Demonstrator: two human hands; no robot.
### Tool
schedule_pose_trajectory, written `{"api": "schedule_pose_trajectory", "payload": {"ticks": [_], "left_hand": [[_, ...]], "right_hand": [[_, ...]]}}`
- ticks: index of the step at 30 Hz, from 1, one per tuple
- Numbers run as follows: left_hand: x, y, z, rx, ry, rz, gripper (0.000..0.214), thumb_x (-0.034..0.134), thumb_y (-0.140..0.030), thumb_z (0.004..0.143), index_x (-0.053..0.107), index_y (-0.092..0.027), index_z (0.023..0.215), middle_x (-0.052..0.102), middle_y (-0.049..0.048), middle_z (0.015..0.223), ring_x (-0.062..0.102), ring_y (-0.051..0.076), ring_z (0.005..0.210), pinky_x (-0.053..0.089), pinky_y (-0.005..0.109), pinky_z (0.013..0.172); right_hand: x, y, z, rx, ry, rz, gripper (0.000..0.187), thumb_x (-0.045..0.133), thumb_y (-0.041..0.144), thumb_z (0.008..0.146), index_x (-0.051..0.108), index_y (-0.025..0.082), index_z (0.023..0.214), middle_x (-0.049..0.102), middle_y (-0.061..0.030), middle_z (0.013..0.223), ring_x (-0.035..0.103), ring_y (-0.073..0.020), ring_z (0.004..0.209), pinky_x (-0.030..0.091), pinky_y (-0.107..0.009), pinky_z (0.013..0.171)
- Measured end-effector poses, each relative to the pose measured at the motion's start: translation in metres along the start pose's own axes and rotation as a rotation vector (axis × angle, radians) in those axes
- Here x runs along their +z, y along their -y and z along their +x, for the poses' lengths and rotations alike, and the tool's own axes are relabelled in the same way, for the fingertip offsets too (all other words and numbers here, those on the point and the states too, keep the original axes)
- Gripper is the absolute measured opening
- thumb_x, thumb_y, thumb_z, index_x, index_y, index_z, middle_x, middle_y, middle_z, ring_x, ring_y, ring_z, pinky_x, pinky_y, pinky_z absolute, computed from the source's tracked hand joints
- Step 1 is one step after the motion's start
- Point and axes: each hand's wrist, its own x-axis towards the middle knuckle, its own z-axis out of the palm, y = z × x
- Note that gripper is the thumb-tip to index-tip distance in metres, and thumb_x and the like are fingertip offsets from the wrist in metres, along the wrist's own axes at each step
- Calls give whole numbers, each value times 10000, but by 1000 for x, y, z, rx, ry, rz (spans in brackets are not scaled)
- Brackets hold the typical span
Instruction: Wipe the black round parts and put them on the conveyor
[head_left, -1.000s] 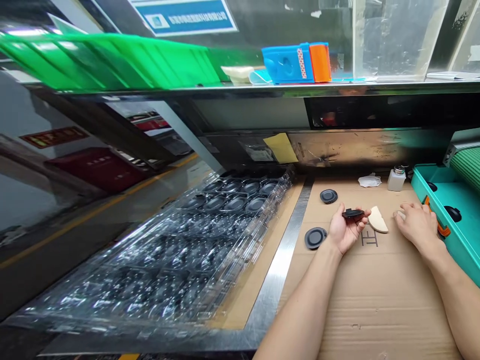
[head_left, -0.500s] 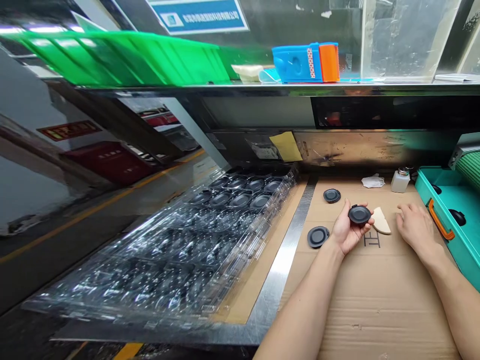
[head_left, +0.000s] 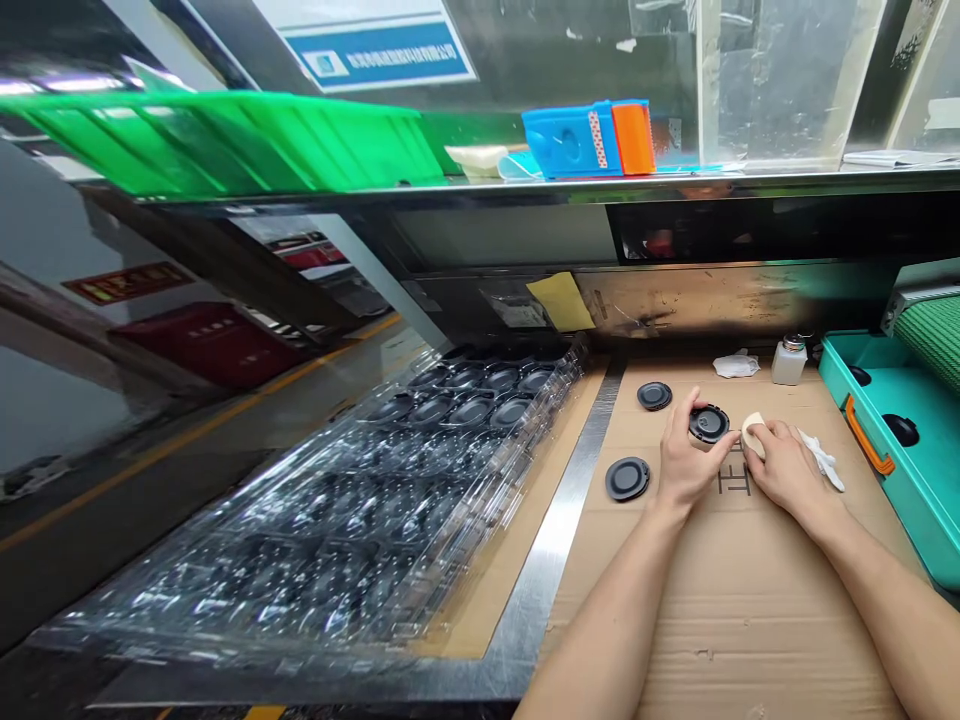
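My left hand (head_left: 684,460) grips a round black disc part (head_left: 708,424) over the cardboard sheet (head_left: 750,580), its face turned toward me. My right hand (head_left: 780,465) is closed on a cream wedge-shaped piece (head_left: 752,433) right beside the disc. Two more black discs lie on the cardboard, one (head_left: 655,396) farther back and one (head_left: 628,478) left of my left hand. A white cloth (head_left: 821,458) lies just right of my right hand.
A stack of clear plastic trays (head_left: 337,520) holding several black discs fills the left. A teal bin (head_left: 892,440) with black parts stands at the right. A small white bottle (head_left: 790,360) and crumpled wipe (head_left: 735,365) sit at the back. A shelf above holds green trays (head_left: 225,140) and a blue box (head_left: 585,135).
My left hand turned the disc from edge-on to face up. My right hand moved left off the white cloth and closed on the cream wedge beside the disc.
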Motion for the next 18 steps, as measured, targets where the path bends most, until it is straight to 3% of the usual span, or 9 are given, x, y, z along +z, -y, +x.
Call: {"api": "schedule_pose_trajectory", "payload": {"ticks": [4, 8, 12, 18], "left_hand": [[-3, 14, -3, 299, 54, 282, 847, 893, -272, 632, 496, -204, 1378, 636, 113, 1212, 587, 255, 1197, 458, 370, 1063], [-6, 28, 0, 549, 87, 475, 873, 828, -339, 743, 357, -216, 1467, 622, 124, 1245, 617, 226, 1165, 509, 374, 1021], [-6, 29, 0, 611, 72, 496, 836, 801, -349, 778, 350, -221, 1470, 632, 131, 1253, 618, 233, 1193, 532, 370, 1006], [-2, 25, -5, 566, 67, 427, 857, 773, -334, 813, 269, -225, 1497, 538, 184, 1421, 553, 258, 1302, 551, 379, 999]], "right_hand": [[-1, 0, 1, 29, 44, 6, 257, 496, 359, 967, 617, 243, 1162, 606, -110, 1157, 540, -270, 1062, 375, -337, 840], [-7, 5, 0, 59, 86, 6, 261, 481, 378, 978, 609, 254, 1168, 600, -98, 1180, 530, -264, 1083, 365, -327, 840], [-14, 8, -2, 71, 105, -17, 264, 468, 383, 985, 608, 254, 1168, 608, -99, 1163, 534, -267, 1063, 357, -330, 818], [-14, 9, -2, 65, 87, -18, 270, 473, 360, 982, 612, 253, 1187, 614, -93, 1167, 536, -265, 1080, 358, -326, 836]]}}
